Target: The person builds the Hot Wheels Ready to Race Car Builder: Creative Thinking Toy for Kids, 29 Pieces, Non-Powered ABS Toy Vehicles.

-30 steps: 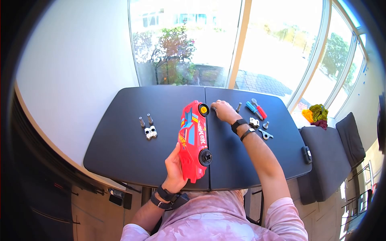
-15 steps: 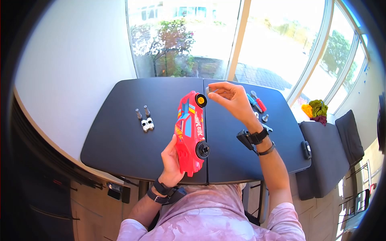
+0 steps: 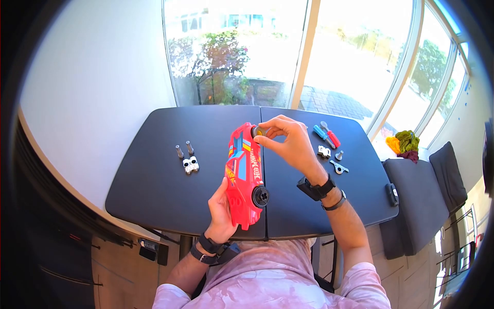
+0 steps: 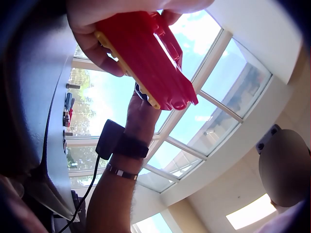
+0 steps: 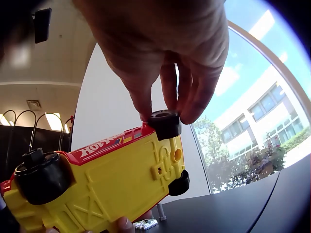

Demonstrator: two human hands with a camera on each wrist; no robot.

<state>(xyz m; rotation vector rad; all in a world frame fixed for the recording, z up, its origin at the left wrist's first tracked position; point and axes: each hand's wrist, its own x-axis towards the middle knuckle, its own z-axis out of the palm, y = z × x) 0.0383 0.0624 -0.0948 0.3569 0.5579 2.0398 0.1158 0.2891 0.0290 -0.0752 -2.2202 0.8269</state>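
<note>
My left hand (image 3: 221, 216) holds the red toy car (image 3: 244, 170) tilted up over the table, gripping it by its near end. Its yellow underside (image 5: 112, 182) faces the right wrist camera. A black wheel (image 3: 261, 196) sits at the near end of the side toward my right hand. At the far end, my right hand (image 3: 290, 141) pinches a small grey wheel cap (image 3: 261, 132) with thumb and fingers, right at the other wheel (image 5: 166, 127) on that side. The fingers partly hide the cap.
On the black table (image 3: 149, 185), a silver engine piece (image 3: 190, 165) lies left beside two grey bolts (image 3: 189, 148). To the right are a blue-handled tool (image 3: 321, 134), a red-handled tool (image 3: 333, 138), a silver part (image 3: 323, 151), a bolt (image 3: 339, 155) and a grey wrench-like piece (image 3: 338, 167).
My right hand has picked the grey cap up from the table's far side and brought it to the car's far wheel. The left hand still holds the car in nearly the same place.
</note>
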